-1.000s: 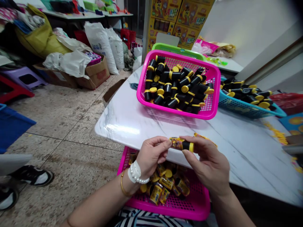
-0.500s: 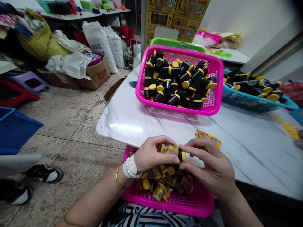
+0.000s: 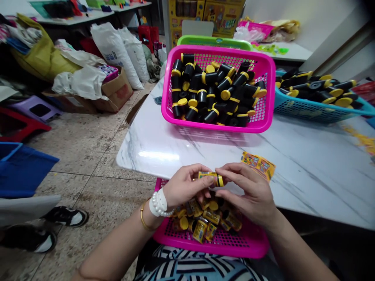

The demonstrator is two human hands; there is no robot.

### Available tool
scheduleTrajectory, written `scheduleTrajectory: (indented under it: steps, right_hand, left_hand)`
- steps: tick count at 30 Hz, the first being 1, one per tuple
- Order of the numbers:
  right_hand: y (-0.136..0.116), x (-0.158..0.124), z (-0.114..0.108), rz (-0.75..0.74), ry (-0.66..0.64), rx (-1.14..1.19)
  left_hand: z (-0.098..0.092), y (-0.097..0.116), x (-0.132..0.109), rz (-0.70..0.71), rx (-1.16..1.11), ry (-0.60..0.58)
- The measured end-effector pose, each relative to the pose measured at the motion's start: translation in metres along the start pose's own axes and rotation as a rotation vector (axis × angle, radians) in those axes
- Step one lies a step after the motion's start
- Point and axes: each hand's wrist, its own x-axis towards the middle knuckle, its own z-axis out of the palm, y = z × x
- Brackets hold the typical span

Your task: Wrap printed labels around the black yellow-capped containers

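With our left hand (image 3: 182, 187) we grip a yellow-labelled canister (image 3: 211, 175) above the lower pink basket (image 3: 234, 251), near the edge of the surface (image 3: 146, 140). Our right hand (image 3: 252, 191) has its grip unclosed, thumb and fingers parted beside the yellow cap (image 3: 220, 180); yellow labels (image 3: 259, 164) lie nearby.

Marbled table (image 3: 310, 171) under pink basket (image 3: 205, 126), blue basket (image 3: 313, 108), labels (image 3: 259, 164)
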Motion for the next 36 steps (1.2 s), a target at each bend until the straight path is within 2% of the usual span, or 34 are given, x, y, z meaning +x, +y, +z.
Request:
scheduleTrajectory:
  steps: [3,5,9,12,15,17,20,22,24,28,30,33,36]
  right_hand:
    - [-0.004,-0.003,-0.003,0.04,0.021,0.017]
    - [-0.005,-0.006,-0.003,0.117,0.05,0.049]
    - [-0.002,-0.012,0.002,0.333,0.07,0.254]
    - [0.0,-0.016,0.009,0.471,0.086,0.419]
    - [0.0,-0.017,0.01,0.562,0.125,0.549]
    - [0.001,-0.015,0.008,0.571,0.14,0.587]
    - [0.003,-0.013,0.001,0.525,0.043,0.64]
    - [0.004,-0.013,-0.001,0.497,-0.035,0.692]
    - [0.003,-0.015,0.002,0.482,-0.029,0.778]
    - [-0.001,-0.02,0.011,0.481,0.091,0.908]
    - [-0.001,-0.021,0.012,0.457,0.083,0.796]
    - [-0.001,-0.022,0.01,0.344,0.031,0.578]
    - [-0.001,-0.024,0.011,0.254,0.097,0.562]
  left_hand:
    - [0.005,-0.004,-0.001,0.086,-0.006,0.064]
    - [0.01,-0.008,-0.001,0.219,0.031,0.096]
    - [0.016,-0.016,-0.001,0.524,0.415,0.212]
    - [0.014,-0.018,0.001,0.617,0.583,0.183]
    - [0.011,-0.013,0.003,0.524,0.534,0.17]
    - [0.01,-0.008,0.002,0.356,0.372,0.162]
    - [0.013,-0.001,-0.002,0.07,0.102,0.089]
    - [0.015,-0.001,-0.005,-0.047,-0.007,0.028]
    - [0.017,-0.004,-0.006,-0.068,-0.12,-0.022]
    - [0.02,-0.015,-0.008,-0.04,-0.295,-0.069]
    - [0.021,-0.02,-0.008,-0.049,-0.312,-0.049]
    - [0.024,-0.025,-0.01,-0.066,-0.345,-0.019]
    - [0.028,-0.03,-0.012,-0.066,-0.421,-0.058]
